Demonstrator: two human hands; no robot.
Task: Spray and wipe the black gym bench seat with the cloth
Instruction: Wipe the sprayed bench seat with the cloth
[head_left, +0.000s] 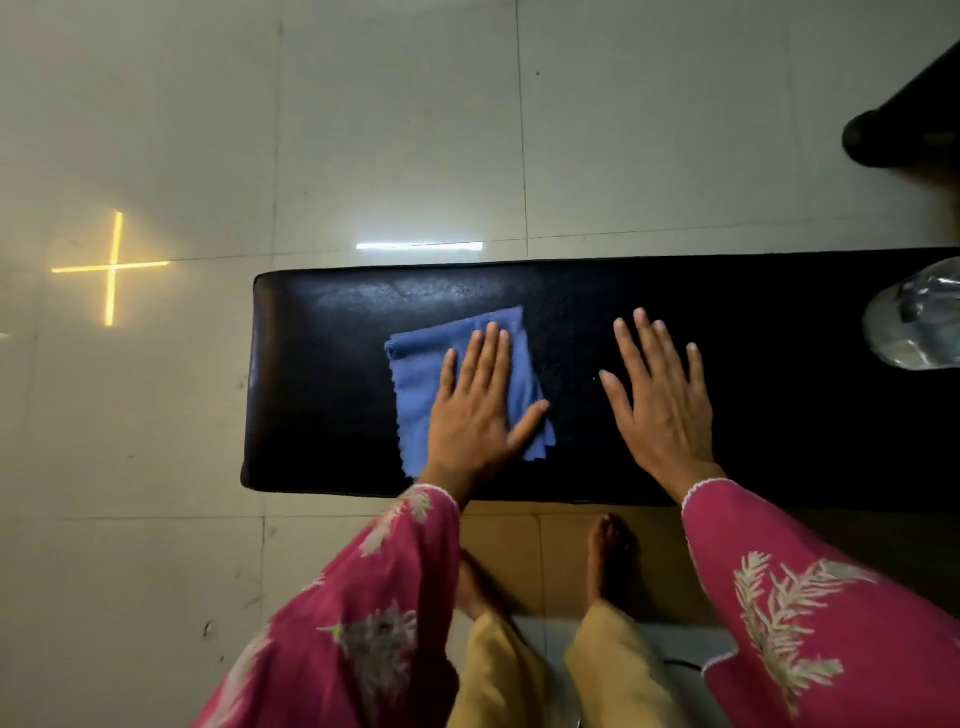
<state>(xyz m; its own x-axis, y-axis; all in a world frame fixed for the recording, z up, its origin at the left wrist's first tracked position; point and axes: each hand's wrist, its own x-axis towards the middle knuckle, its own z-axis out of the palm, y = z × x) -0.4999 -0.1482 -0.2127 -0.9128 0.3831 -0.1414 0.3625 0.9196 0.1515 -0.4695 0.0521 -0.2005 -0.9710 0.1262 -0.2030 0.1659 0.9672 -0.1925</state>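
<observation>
While your left hand presses flat, fingers spread, on the cloth to wipe, your right hand, flat and empty at three o'clock, braces the bench.

The room around me is dim. A white glare streak and a yellow cross of light reflect off the glossy floor tiles. The black tabletop shows a faint sheen at its far-left end. A clear bottle blurs at the right edge, and the corners darken.
</observation>
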